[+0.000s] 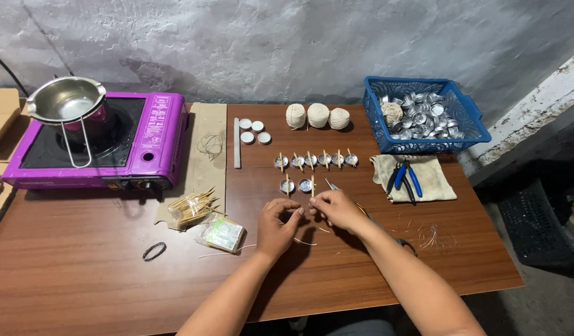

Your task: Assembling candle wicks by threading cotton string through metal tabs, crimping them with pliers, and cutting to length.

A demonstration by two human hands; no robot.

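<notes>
Both hands meet just above the near middle of the wooden desk (82, 274), fingertips almost touching. The left hand (278, 225) is pinched shut on a small item I cannot make out, with a thin pale wick strand (302, 241) trailing below it onto the wood; the right hand (337, 209) is curled, thumb and forefinger closed on the same small piece, apparently so that one hand steadies while the other works. Just beyond the fingers stands a short row of small metal cups (296, 185), and behind it a longer row of cups (315, 160), each with a little stick laid across its rim, seemingly to keep a wick upright in the middle. Supplies sit within reach around this spot: a heap of wooden sticks (194, 207) and a small clear packet (222, 234) to the left, blue-handled pliers (404, 177) on a cloth (431, 180) to the right, three balls of string (317, 116) at the back, and a blue basket (473, 127) full of empty cups at the far right corner. A purple portable stove (153, 134) carrying a steel pouring pot (66, 99) stands well apart on the far left.
</notes>
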